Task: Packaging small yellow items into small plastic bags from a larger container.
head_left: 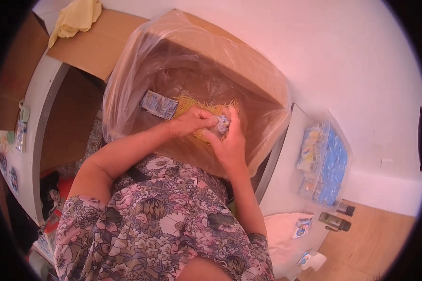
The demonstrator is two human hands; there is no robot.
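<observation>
- Head view: a small wrapped packet [222,123] sat pinched between both hands inside the lined cardboard box [262,79].
- Left hand [190,121] and right hand [227,143] were each closed on it.
- Yellow sticks [186,104] lay beneath; gripping near the packet's edges would likely steady it.

White tabletop [286,187], right of centre, carries a clear plastic bag of small blue-and-white packets [324,161], with two loose blue-and-white packets [303,228] lying nearer the lower edge. A white cloth [281,232] lies beside them. Two dark cylindrical objects [335,221], possibly lighters, rest on the tan wooden floor [375,239] just past the table edge.
</observation>
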